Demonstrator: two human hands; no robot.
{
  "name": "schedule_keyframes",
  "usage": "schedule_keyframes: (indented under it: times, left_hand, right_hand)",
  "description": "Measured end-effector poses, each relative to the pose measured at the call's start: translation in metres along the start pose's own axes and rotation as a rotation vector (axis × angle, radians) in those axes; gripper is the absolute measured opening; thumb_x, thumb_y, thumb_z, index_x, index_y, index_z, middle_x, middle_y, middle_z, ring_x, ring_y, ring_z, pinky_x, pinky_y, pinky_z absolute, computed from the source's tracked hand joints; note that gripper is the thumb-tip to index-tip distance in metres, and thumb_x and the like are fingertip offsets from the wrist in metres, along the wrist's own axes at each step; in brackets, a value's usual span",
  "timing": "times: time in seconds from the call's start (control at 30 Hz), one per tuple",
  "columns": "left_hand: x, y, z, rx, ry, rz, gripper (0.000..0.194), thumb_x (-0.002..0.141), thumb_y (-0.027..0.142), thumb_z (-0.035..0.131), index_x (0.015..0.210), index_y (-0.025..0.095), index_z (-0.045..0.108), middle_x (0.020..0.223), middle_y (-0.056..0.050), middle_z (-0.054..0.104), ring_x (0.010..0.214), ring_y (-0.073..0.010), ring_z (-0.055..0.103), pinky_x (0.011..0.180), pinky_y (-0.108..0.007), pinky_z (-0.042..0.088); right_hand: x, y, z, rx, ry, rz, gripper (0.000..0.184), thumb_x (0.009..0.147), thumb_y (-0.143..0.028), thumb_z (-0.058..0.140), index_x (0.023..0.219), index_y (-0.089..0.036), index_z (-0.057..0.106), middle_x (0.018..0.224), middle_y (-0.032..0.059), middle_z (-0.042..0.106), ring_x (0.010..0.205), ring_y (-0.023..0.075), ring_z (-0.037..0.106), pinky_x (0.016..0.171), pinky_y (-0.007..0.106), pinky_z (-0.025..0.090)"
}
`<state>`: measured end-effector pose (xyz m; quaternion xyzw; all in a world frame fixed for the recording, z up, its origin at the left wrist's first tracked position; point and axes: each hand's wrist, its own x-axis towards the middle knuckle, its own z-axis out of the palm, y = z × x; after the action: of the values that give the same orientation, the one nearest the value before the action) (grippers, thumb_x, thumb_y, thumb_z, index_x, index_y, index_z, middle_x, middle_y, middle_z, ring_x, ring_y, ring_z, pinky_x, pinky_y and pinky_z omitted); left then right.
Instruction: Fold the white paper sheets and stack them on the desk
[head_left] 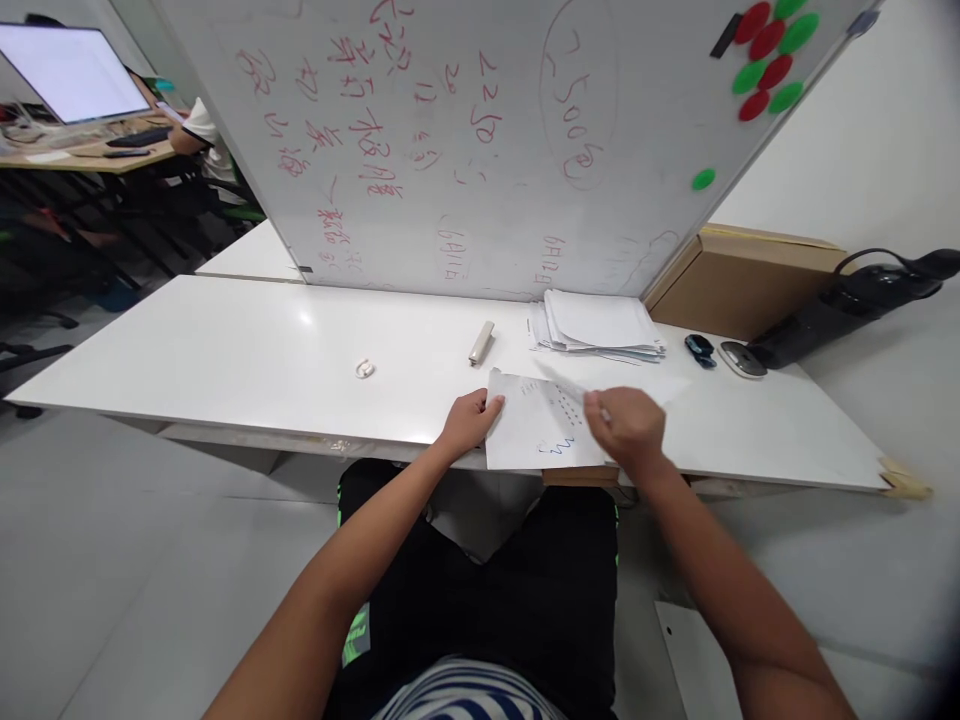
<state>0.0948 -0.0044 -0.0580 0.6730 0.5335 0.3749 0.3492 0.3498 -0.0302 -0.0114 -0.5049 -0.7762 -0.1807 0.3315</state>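
My left hand [471, 422] grips the left edge of a white paper sheet [517, 430], thumb on top. The sheet bears small printed marks and blue squiggles, and its lower edge reaches the table's front edge. My right hand [628, 425] is closed above the sheet's right side, smeared by motion. A pale, blurred thing [568, 383] runs from its fingers to the upper left; whether it is a paper edge or a pen I cannot tell. Beyond the sheet lies a slim beige stapler-like object [481, 343]. A small white ring-shaped item [364, 369] lies farther left.
A paper stack [600, 320] lies against the whiteboard [480, 200]. On the right of the white table [225, 350] are a small dark blue object [700, 349], a mouse [742, 359], a black bottle [840, 305] and a cardboard box [742, 275]. Another person sits at the far left.
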Motion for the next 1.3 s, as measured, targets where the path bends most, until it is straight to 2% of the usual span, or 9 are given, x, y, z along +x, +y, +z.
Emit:
schedule_keyframes:
  times: [0.1,0.37,0.73,0.83,0.93,1.03,1.13,1.2,1.3]
  left_hand:
    - [0.0,0.001,-0.001,-0.014,-0.028,0.009,0.038,0.087,0.048,0.046,0.063,0.018,0.048,0.06,0.003,0.047,0.06,-0.0128,0.042,0.056,-0.024,0.03]
    - [-0.001,0.008,-0.003,-0.162,-0.016,-0.067,0.053,0.091,0.059,0.029,0.064,0.018,0.048,0.066,0.0,0.054,0.065,-0.0143,0.045,0.061,-0.026,0.037]
    - [0.0,0.002,-0.003,-0.149,-0.072,-0.022,0.042,0.084,0.054,0.052,0.087,0.015,0.066,0.085,-0.005,0.068,0.079,-0.0197,0.059,0.068,-0.027,0.044]
    - [0.001,0.002,-0.004,-0.138,-0.112,-0.019,0.04,0.084,0.053,0.053,0.091,0.016,0.067,0.09,-0.005,0.07,0.084,-0.021,0.061,0.072,-0.028,0.045]
    - [0.002,0.002,-0.008,-0.142,-0.201,-0.049,0.041,0.081,0.055,0.056,0.087,0.016,0.068,0.088,-0.005,0.069,0.082,-0.0222,0.062,0.067,-0.028,0.045]
    - [0.001,0.003,-0.012,-0.188,-0.25,-0.072,0.045,0.077,0.059,0.058,0.081,0.015,0.068,0.082,-0.005,0.068,0.081,-0.0235,0.061,0.065,-0.029,0.045]
    - [-0.005,0.007,-0.015,-0.278,-0.252,-0.088,0.047,0.076,0.06,0.06,0.084,0.014,0.069,0.087,-0.006,0.069,0.086,-0.0248,0.061,0.07,-0.03,0.046]
    - [-0.012,0.013,-0.017,-0.337,-0.249,-0.092,0.048,0.077,0.059,0.06,0.09,0.014,0.069,0.093,-0.007,0.07,0.09,-0.0255,0.061,0.074,-0.031,0.047]
    - [-0.024,0.03,-0.022,-0.386,-0.185,-0.038,0.047,0.081,0.056,0.059,0.099,0.014,0.069,0.102,-0.008,0.07,0.099,-0.0264,0.061,0.082,-0.034,0.048]
  right_hand:
    - [-0.029,-0.036,0.007,0.097,-0.085,-0.132,0.021,0.092,-0.029,0.049,0.084,-0.02,0.067,0.081,0.0063,0.071,0.075,0.0185,0.065,0.071,0.032,0.047]
    - [-0.06,-0.097,0.043,0.342,-0.056,-0.058,0.025,0.092,-0.021,0.051,0.113,-0.023,0.065,0.105,0.0074,0.071,0.098,0.0206,0.066,0.083,0.034,0.052]
    - [-0.066,-0.111,0.039,0.389,-0.125,0.002,0.029,0.091,-0.022,0.05,0.118,-0.022,0.061,0.115,0.0077,0.067,0.11,0.0218,0.061,0.095,0.041,0.046]
    - [-0.078,-0.101,0.029,0.331,0.0,0.176,0.028,0.09,-0.022,0.052,0.116,-0.025,0.061,0.112,0.0064,0.068,0.109,0.0232,0.061,0.103,0.049,0.038]
    - [-0.089,-0.083,0.02,0.247,0.192,0.504,0.03,0.089,-0.026,0.053,0.118,-0.024,0.06,0.115,0.0101,0.066,0.113,0.027,0.058,0.103,0.053,0.038]
    - [-0.091,-0.064,0.016,0.322,0.171,0.823,0.057,0.085,-0.038,0.058,0.138,-0.023,0.042,0.134,0.0149,0.053,0.125,0.0322,0.048,0.098,0.055,0.041]
    - [-0.085,-0.052,0.012,0.54,0.097,1.022,0.089,0.077,-0.046,0.067,0.149,-0.024,0.019,0.145,0.0161,0.041,0.128,0.0327,0.045,0.098,0.051,0.043]
    - [-0.078,-0.049,0.007,0.72,0.029,1.097,0.085,0.073,-0.048,0.07,0.144,-0.021,0.032,0.137,0.0165,0.05,0.119,0.0327,0.053,0.093,0.047,0.047]
    - [-0.063,-0.049,-0.008,0.929,0.012,1.106,0.06,0.071,-0.05,0.07,0.119,-0.016,0.06,0.11,0.0139,0.068,0.099,0.0324,0.064,0.081,0.045,0.052]
